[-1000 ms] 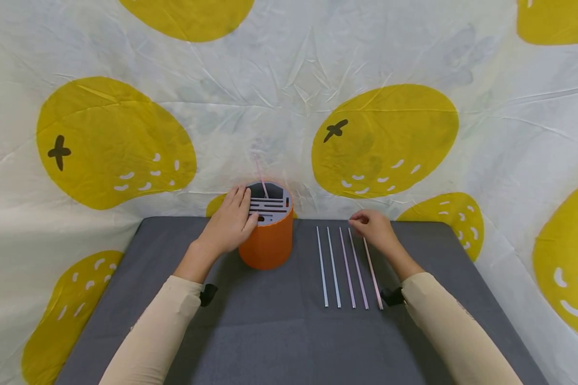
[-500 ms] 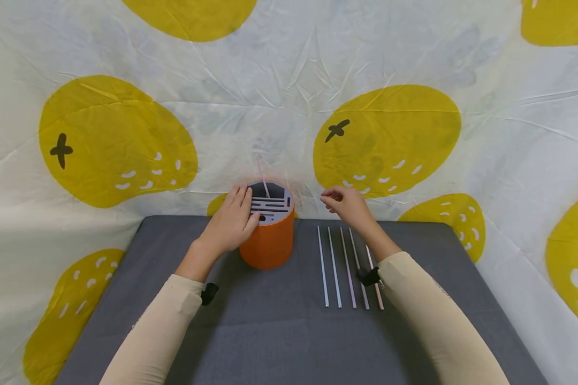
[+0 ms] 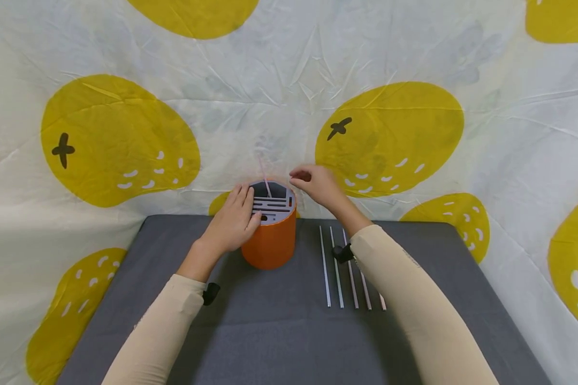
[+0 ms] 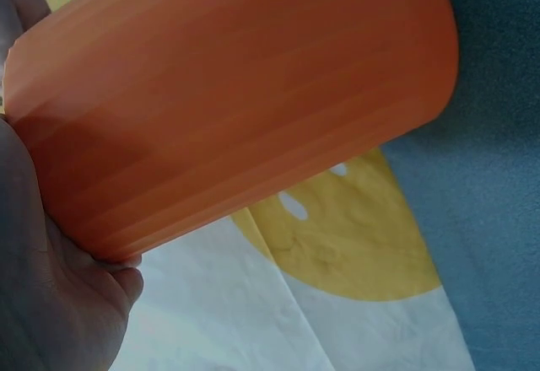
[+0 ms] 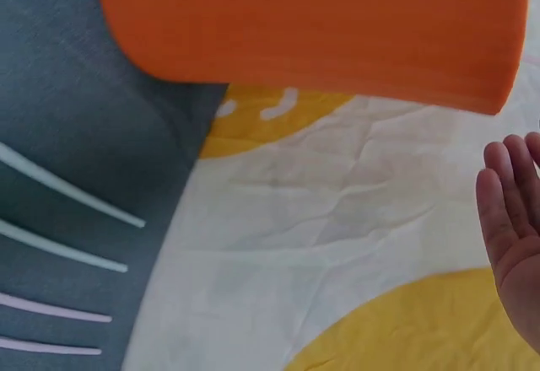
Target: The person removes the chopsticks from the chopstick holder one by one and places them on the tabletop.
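Note:
An orange round holder (image 3: 268, 248) with a grey slotted top stands near the table's back edge. One thin pink stick (image 3: 265, 175) leans upright from its rear opening. My left hand (image 3: 228, 223) rests along the left side of the holder's top, fingers straight and thumb lying over the front edge. In the air just right of the rim is my right hand (image 3: 318, 184), its fingers loosely bent and nothing showing between them. The right wrist view shows those fingers (image 5: 515, 181) apart from the holder's orange wall.
Several thin pastel sticks (image 3: 325, 267) lie side by side on the dark grey table (image 3: 279, 326), right of the holder; my right forearm partly covers them. Behind the table hangs a white cloth (image 3: 270, 64) with yellow fruit prints.
My right hand has moved left and up, from above the far ends of the lying sticks to beside the holder's rim. The left hand stays on the holder.

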`<state>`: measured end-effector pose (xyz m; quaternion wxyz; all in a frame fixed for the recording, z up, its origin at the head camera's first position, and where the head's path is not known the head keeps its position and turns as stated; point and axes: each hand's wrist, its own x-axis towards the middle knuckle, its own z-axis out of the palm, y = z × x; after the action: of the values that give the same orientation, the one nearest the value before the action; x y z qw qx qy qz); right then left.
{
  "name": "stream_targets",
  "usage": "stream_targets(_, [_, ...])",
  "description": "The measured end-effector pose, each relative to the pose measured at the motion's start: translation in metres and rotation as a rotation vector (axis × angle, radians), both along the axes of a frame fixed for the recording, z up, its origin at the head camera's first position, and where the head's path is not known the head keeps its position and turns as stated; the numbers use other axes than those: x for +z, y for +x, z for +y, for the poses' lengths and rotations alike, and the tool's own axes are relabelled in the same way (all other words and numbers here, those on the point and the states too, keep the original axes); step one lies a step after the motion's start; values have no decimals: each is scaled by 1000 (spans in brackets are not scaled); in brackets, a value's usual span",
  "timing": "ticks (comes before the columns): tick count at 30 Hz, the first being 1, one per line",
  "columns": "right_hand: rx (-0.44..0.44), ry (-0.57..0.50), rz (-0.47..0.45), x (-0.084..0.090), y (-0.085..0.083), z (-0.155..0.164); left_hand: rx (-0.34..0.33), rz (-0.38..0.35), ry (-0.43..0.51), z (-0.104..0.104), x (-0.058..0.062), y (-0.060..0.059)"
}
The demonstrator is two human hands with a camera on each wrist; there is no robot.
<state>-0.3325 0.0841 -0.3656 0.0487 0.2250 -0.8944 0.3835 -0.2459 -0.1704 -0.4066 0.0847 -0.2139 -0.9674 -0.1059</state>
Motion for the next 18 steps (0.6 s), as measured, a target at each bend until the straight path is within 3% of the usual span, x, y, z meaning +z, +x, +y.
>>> stream_targets(11, [61,17,-57,7,-8,-39,-7,2,3,0,-1,-1])
stream_targets(18, [48,38,-68,13,-13,-60,-10,7,-7,1,0,-2])
